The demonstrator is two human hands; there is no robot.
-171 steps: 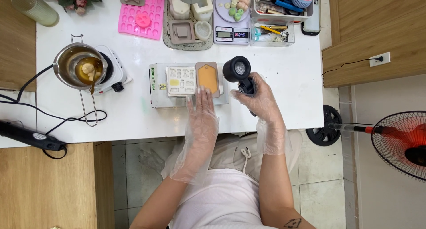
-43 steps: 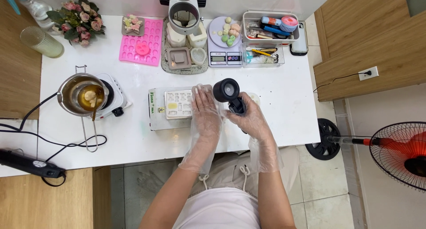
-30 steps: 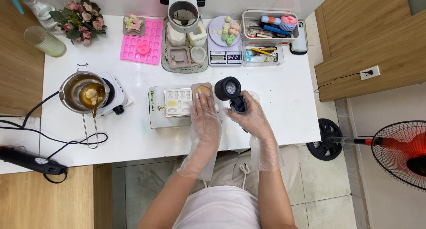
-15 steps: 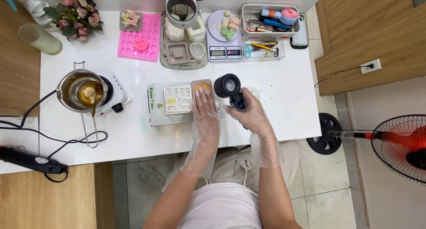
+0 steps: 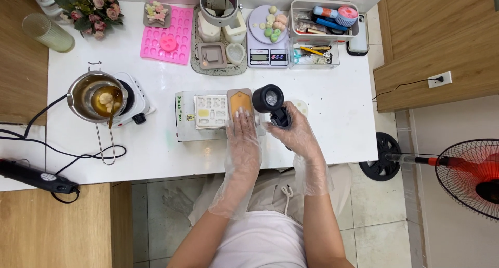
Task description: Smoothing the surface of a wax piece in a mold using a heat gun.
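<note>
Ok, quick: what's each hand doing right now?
Left hand: open, flat, fingertips on the orange mould.
Right hand: closed on the black heat gun.

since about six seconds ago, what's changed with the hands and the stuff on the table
The left hand slid forward from the bare table onto the orange mould, now resting on its near end. The right hand keeps its grip on the black heat gun, nozzle near the mould. The white mould, the pot on the hotplate and the pink tray stayed put.
</note>
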